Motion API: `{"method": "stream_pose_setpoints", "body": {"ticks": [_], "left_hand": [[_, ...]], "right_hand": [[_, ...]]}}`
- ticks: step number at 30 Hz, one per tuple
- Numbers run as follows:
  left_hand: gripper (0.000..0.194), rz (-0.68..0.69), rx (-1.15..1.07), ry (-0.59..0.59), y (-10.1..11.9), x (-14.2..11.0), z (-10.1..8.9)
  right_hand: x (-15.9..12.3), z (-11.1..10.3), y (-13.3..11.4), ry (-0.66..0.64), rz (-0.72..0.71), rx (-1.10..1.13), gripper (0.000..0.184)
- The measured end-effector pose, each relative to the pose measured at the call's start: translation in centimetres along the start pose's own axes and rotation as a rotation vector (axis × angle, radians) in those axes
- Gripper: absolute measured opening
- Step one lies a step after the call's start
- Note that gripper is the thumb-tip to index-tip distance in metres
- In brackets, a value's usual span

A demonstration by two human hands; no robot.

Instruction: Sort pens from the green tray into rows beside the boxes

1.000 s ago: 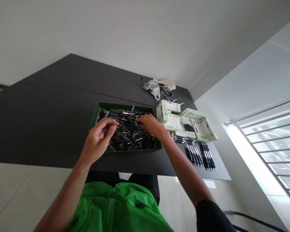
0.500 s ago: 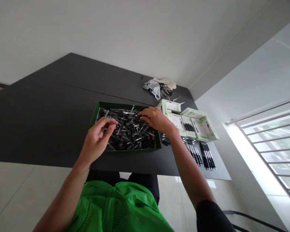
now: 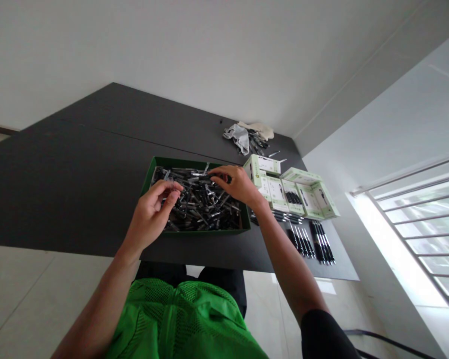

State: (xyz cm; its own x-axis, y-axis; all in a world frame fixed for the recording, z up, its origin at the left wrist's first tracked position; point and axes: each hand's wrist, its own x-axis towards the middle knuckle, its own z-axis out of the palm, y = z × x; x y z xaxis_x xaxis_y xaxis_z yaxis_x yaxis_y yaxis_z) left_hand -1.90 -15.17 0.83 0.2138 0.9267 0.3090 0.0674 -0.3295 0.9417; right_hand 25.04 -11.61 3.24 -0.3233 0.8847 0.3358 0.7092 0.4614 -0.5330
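A dark green box (image 3: 149, 175) holds a jumbled heap of black and clear pens (image 3: 200, 207). Over the box's left side, my left hand (image 3: 151, 209) is closed, thumb against fingers, on a small clear plastic piece whose kind I cannot make out. My right hand (image 3: 237, 183) reaches into the far right part of the heap. Its thumb and fingers are closed around a dark pen (image 3: 221, 177), partly covered by the hand.
Right of the box stand pale green and white cartons (image 3: 279, 192), one holding several pens. Rows of black pens (image 3: 322, 243) lie near the table's right edge. Behind the cartons are a grey-white glove (image 3: 237, 137), a beige cloth (image 3: 260, 129) and loose pens.
My right hand has shifted slightly left and lifted a little, and a dark pen now shows between its fingers. My left hand stays almost in place.
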Motion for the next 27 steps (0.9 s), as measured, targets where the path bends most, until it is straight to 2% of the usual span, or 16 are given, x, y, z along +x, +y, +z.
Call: {"method": "stream_pose_setpoints", "body": {"ticks": [9,15,27], "left_hand": [[0.036,-0.009,-0.002,0.002,-0.1,0.0,0.0],[0.029,0.006,-0.037,0.004,-0.3,0.0,0.0],[0.028,0.007,-0.021,0.038,-0.3,-0.1,0.0]], "right_hand": [[0.2,0.0,-0.5,0.012,0.046,0.096,0.022],[0.3,0.2,-0.1,0.004,0.043,0.069,0.021],[0.5,0.2,0.5,0.034,0.070,0.034,0.022]]}}
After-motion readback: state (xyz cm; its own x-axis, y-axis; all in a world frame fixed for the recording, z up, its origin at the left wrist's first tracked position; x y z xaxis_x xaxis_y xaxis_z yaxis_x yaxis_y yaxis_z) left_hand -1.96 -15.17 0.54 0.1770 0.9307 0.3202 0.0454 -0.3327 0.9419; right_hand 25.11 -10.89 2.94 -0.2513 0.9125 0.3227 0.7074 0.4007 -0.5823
